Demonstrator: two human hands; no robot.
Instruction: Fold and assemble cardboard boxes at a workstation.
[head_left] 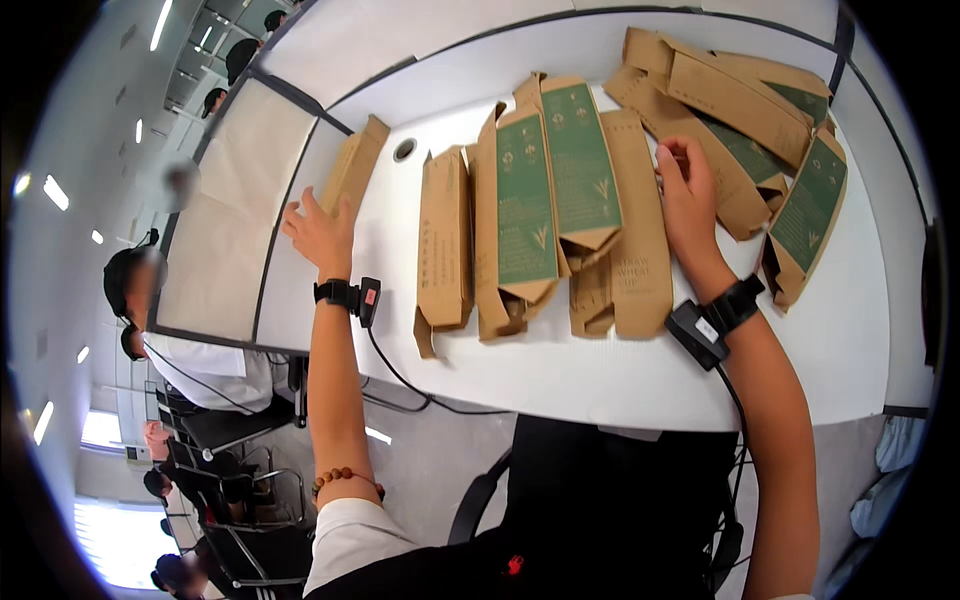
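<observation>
One head-worn fisheye view — looking steeply down, close over the white table.

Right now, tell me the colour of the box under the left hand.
Plain brown box, seen in the head view.

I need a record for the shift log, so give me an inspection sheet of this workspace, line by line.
Surface: white table, round cable port.
Job's things: flat brown cartons, some green-panelled; single carton far left, row in the middle, overlapping pile at right.
Clutter: nothing seen.
Grips: left hand open, fingertips at the single carton; right hand resting on a brown carton, fingers curled, closure unclear.
Cables: black leads running from the wrist units off the table edge.
Surroundings: other seated people at left, grey floor, ceiling strip lights.
</observation>
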